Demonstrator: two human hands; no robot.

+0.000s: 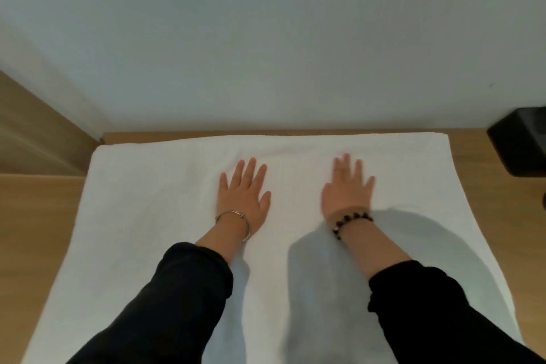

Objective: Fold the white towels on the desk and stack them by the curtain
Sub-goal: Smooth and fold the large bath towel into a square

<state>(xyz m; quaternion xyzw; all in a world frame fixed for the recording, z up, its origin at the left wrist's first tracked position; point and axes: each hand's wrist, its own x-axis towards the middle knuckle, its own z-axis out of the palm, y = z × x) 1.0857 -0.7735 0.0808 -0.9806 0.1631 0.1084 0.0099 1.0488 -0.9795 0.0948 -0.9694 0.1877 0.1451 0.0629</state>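
A large white towel lies spread flat over the wooden desk, its far edge near the wall. My left hand rests palm down on the towel's middle, fingers straight and spread, a silver bangle on the wrist. My right hand lies flat on the towel a little to the right, fingers straight and slightly blurred, a dark bead bracelet on the wrist. Both forearms wear black sleeves. No curtain and no other towel is in view.
A pale wall rises right behind the desk. A black object sits on the desk at the far right edge. A wooden panel stands at the left. Bare desk wood shows on both sides of the towel.
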